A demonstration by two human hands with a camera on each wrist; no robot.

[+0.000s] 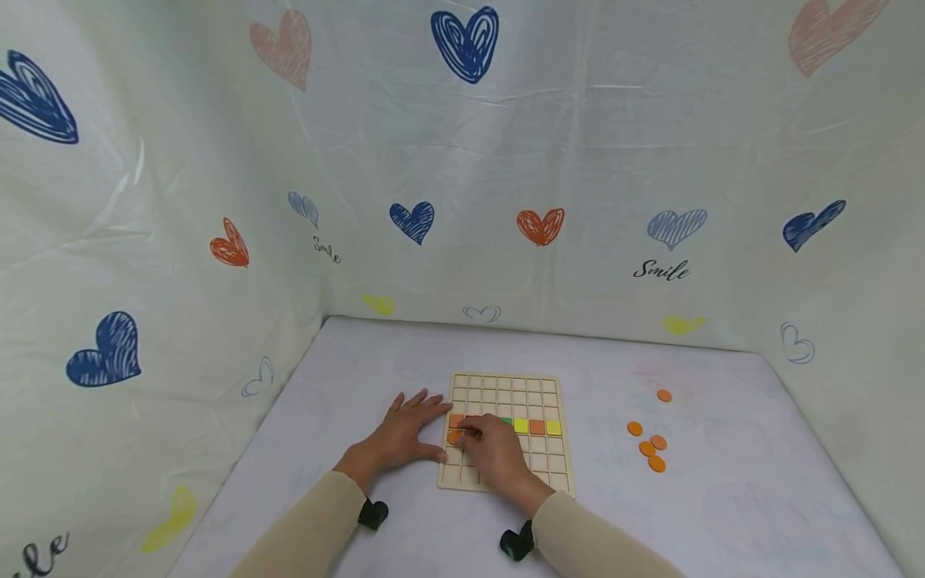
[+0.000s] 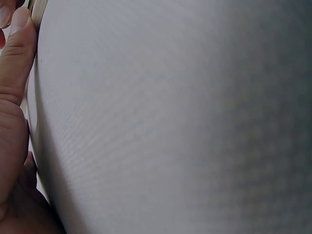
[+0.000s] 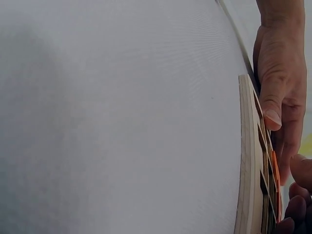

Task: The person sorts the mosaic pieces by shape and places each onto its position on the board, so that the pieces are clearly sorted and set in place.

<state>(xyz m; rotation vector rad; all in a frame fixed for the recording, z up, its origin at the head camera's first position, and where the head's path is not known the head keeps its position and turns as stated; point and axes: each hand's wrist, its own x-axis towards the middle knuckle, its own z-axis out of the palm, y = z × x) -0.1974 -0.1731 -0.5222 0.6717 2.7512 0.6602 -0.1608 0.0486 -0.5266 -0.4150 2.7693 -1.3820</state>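
Observation:
A wooden grid board (image 1: 551, 480) lies on the table with a row of coloured squares across it, among them a yellow square (image 1: 521, 426). An orange disc (image 1: 454, 437) sits in a cell just under that row at the left. My left hand (image 1: 401, 431) lies with spread fingers at the board's left edge, its thumb (image 2: 18, 53) touching the edge. Over the left part of the board, my right hand (image 1: 497, 451) bends its fingers close to the disc. Its fingertips (image 3: 301, 170) show only partly, and whether they pinch anything is hidden.
Several loose orange discs lie on the table right of the board, one disc (image 1: 664, 396) farther back than the others. The white table (image 1: 730, 490) meets a heart-printed curtain (image 1: 607, 177) at the back and sides. Each wrist carries a black device (image 1: 372, 514).

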